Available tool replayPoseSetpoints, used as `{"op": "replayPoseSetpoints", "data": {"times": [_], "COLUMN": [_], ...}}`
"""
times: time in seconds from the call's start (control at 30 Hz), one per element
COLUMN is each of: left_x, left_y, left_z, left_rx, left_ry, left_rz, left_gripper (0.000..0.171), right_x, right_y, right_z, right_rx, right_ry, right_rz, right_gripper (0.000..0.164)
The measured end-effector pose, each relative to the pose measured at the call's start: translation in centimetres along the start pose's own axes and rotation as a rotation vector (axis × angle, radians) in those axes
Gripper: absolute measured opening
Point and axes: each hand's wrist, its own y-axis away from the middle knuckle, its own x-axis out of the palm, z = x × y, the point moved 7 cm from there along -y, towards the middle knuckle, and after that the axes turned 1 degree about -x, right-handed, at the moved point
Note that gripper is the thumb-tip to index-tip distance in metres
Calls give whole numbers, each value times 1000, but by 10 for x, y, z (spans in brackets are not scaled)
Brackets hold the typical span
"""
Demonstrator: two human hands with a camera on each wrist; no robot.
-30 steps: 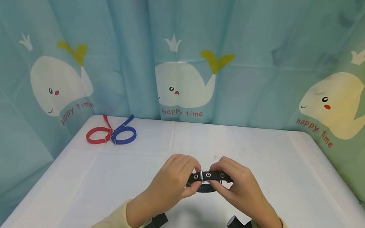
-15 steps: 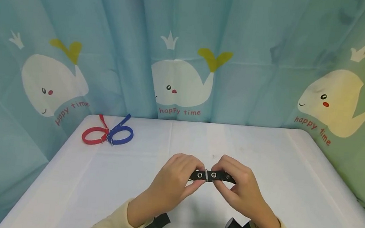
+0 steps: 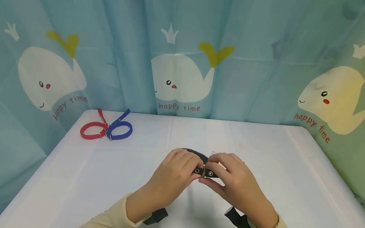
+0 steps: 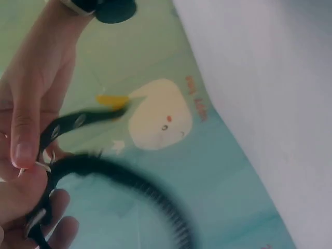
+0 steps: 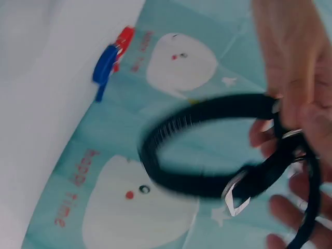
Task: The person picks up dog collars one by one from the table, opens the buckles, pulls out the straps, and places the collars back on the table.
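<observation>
A black pet collar (image 3: 195,153) with metal eyelets hangs above the table, held between both hands. My left hand (image 3: 170,176) pinches the strap just left of the metal buckle (image 3: 204,171). On the other side, my right hand (image 3: 237,181) grips the buckle end with thumb and fingers. The right wrist view shows the collar (image 5: 176,185) bent into a loop, a metal ring on its lower side. In the left wrist view a free strap end with eyelets (image 4: 79,121) sticks out past the fingers. Fingers hide part of the buckle.
A red collar (image 3: 91,137) and a blue collar (image 3: 121,137) lie side by side at the back left of the white table (image 3: 146,136). Behind it hangs a blue-green curtain (image 3: 252,84) with whale prints. Black devices sit under both wrists.
The collar turned in the hands, its loop now showing behind the fingers instead of below. The right hand shifted left, closer to the left hand and the buckle.
</observation>
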Motion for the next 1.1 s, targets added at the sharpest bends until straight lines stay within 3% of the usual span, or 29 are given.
{"op": "replayPoseSetpoints", "data": {"times": [0.13, 0.3, 0.5, 0.67, 0.9, 1.1], "left_x": [-2, -4, -2, -1, 1, 0], "left_y": [1, 5, 8, 10, 11, 13], "left_z": [2, 3, 4, 8, 8, 5], "left_rx": [25, 91, 204, 201, 159, 168], "left_ry": [3, 32, -42, -86, 51, 39], "left_rz": [-33, -144, -223, -242, -240, -261], "left_gripper": [26, 22, 27, 30, 20, 23], "right_x": [-1, -1, 4, 7, 12, 13], "right_y": [-2, 0, 5, 7, 9, 14], "right_z": [4, 7, 10, 4, -5, -5], "right_rx": [-101, -192, -292, -261, -154, -120], "right_ry": [55, 92, 151, 92, -10, -5], "right_rz": [-88, -162, -184, -142, -70, -72], "right_gripper": [33, 33, 28, 26, 27, 28]}}
